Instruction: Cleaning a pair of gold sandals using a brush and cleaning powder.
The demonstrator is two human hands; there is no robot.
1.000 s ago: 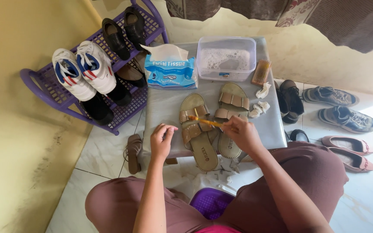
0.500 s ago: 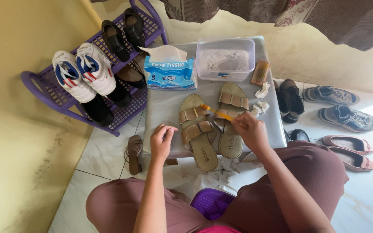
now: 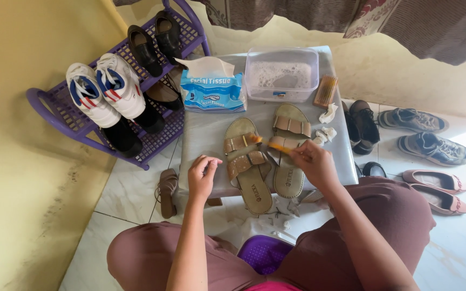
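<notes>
Daylight fills the room, strongest on the white floor tiles (image 3: 462, 137) to the right of the small table (image 3: 203, 143), where the surface washes out to a pale glare. Left of the table the yellow wall (image 3: 22, 178) sits dimmer, in even shade. Shadows under the table and beneath the purple shoe rack (image 3: 63, 116) are soft-edged. The table's centre looks sharp; the wide lens bends lines toward the edges, and the right hand (image 3: 313, 164) shows slight motion blur.
</notes>
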